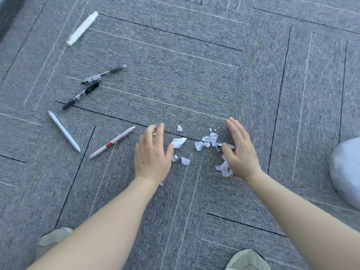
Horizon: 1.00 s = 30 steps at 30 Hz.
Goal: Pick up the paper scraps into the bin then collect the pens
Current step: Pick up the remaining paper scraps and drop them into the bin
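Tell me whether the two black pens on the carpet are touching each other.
Cannot tell. In the head view the upper black pen and the lower black pen converge near their clip ends, but blur hides whether they meet or a thin gap remains.

The frame's right edge cuts off the white bag [346, 172].

Both bare forearms reach forward and down, roughly parallel. The left hand [153, 156] is held open, palm down and turned slightly inward, fingers loosely spread and a little curled. The right hand [240, 152] is open too, set on edge with its palm facing left, fingers straight; its thumb seems bent inward.
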Tool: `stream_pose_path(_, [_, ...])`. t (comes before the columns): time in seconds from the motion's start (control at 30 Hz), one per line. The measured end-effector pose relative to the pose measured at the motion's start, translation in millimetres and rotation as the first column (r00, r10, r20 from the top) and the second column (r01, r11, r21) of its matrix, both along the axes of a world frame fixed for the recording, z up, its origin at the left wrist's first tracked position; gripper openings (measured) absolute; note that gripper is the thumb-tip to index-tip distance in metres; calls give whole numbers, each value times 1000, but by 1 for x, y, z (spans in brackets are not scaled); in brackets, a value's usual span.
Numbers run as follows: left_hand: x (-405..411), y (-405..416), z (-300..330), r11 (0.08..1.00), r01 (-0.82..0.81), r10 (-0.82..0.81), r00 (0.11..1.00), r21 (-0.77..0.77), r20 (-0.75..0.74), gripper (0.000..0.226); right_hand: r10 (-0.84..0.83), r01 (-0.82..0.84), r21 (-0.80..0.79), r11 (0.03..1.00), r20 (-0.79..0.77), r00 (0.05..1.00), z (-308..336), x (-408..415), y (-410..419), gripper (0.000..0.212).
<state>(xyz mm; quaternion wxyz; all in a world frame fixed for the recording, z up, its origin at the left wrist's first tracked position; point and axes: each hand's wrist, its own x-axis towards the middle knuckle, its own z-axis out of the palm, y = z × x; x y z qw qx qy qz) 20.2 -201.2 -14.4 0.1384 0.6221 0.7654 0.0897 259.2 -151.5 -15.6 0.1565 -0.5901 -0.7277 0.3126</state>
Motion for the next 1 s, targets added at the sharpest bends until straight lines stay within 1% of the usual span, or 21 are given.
stream_pose_path(0.07, [-2,11,-1,998,-22,21,999,-54,-24,63,76,-77,-1,997,130,989,-4,-1,10,56])
stream_pose_path(0.13, [-1,20,-2,997,-18,18,1000,-77,-2,60,88,-104,75,992,192,977,-6,-8,16,49])
stream_pose_path(0.17, [2,23,-2,997,0,3,999,-72,36,57,96,-121,111,986,209,973,-6,-12,18,47])
stream_pose_path(0.2, [4,23,-2,997,41,-35,996,-63,86,54,123,-154,131,979,222,967,-7,-15,18,46])
stream_pose_path(0.27, [11,19,-2,980,195,-182,963,-47,196,47,211,-249,140,958,241,947,-8,-18,12,46])
stream_pose_path(0.33, [13,14,1,942,335,-320,904,-5,283,37,286,-319,155,935,203,936,-8,-18,3,38])
stream_pose_path(0.4, [9,14,2,932,356,-358,889,61,286,36,301,-322,178,930,134,944,-5,-14,-3,31])
stream_pose_path(0.47, [6,23,1,946,317,-323,931,62,173,53,227,-241,167,956,101,969,-4,-14,2,36])
stream_pose_path(0.53, [4,37,0,944,326,-325,945,-50,29,69,177,-194,119,974,139,974,-5,-14,13,44])
stream_pose_path(0.57, [5,42,0,933,349,-351,936,-86,-5,70,187,-204,94,975,156,970,-5,-15,17,46])
stream_pose_path(0.6, [8,45,0,917,388,-389,921,-91,0,65,212,-227,84,970,164,963,-5,-15,17,45])
stream_pose_path(0.63, [9,44,1,896,438,-436,899,-69,43,57,239,-256,90,963,166,957,-5,-14,14,43])
stream_pose_path(0.7, [9,34,0,846,533,-528,831,26,175,40,283,-301,130,945,142,949,-3,-9,3,38])
stream_pose_path(0.73, [7,27,0,833,547,-550,803,83,229,35,279,-294,161,942,109,954,-1,-7,-2,36])
stream_pose_path(0.77, [4,21,0,843,522,-537,801,130,265,33,250,-259,182,949,73,966,0,-5,-4,34])
stream_pose_path(0.8, [-1,18,-1,873,460,-488,827,165,278,31,201,-206,188,960,42,979,0,-5,-3,32])
stream_pose_path(0.87, [-12,17,-2,944,277,-311,929,177,203,32,136,-141,149,979,44,990,-1,-8,3,36])
stream_pose_path(0.9, [-17,17,-3,973,184,-204,969,137,143,37,153,-160,102,982,70,986,-2,-10,5,40])
stream_pose_path(0.93, [-22,17,-4,991,119,-125,987,68,99,43,201,-207,60,977,95,975,-3,-12,5,44])
stream_pose_path(0.97, [-26,16,-4,996,94,-93,992,-6,88,49,260,-266,36,963,107,960,-5,-13,3,46])
stream_pose_path(1.0, [-27,14,-5,992,112,-105,988,-53,112,52,321,-325,21,946,110,941,-6,-15,-1,47])
